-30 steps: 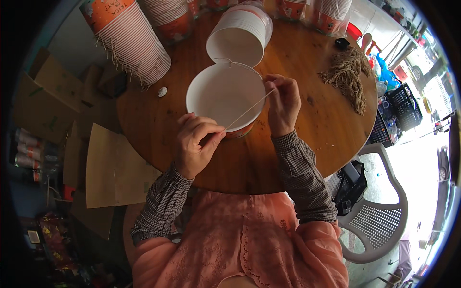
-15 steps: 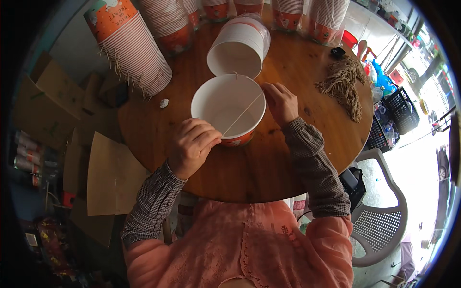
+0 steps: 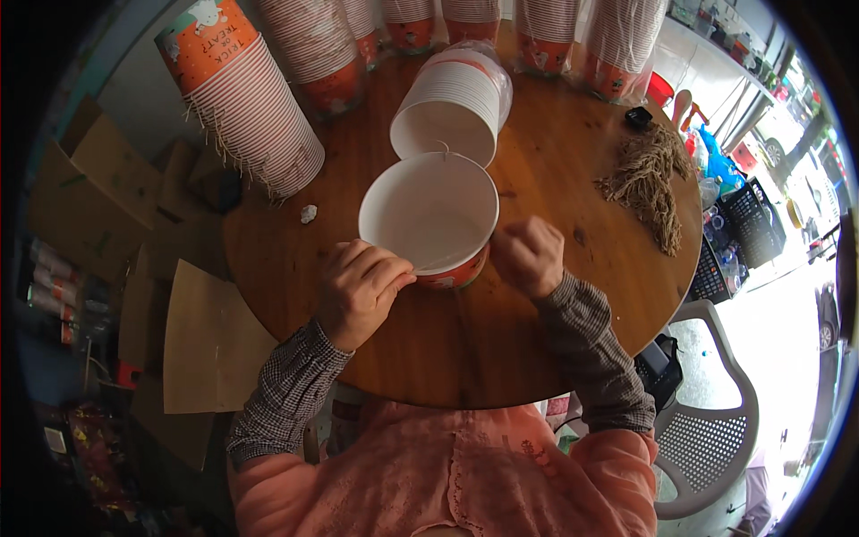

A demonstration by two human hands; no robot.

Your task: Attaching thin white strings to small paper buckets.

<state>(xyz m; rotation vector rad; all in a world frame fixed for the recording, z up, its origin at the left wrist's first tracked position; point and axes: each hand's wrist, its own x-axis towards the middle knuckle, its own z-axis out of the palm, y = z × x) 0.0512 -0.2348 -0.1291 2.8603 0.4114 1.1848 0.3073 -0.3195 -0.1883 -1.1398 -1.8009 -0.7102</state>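
A white-lined paper bucket with an orange printed outside stands before me, its mouth tilted toward me. A loop of twine sticks up at its far rim. My left hand is closed in a pinch at the near left rim, where the twine ran to its fingertips a moment ago. Beside the right side of the bucket, my right hand is curled closed and blurred by motion; what it holds cannot be made out. Behind lies a nested stack of white buckets, its open end facing me.
On the round wooden table, a bundle of tan twine lies at right near a small black object. A tall bucket stack leans at left, near a white crumpled bit. Wrapped stacks line the back.
My right hand has moved down from the right rim to beside the bucket. The twine stretched across the mouth no longer shows there. My left hand stays at the near rim.
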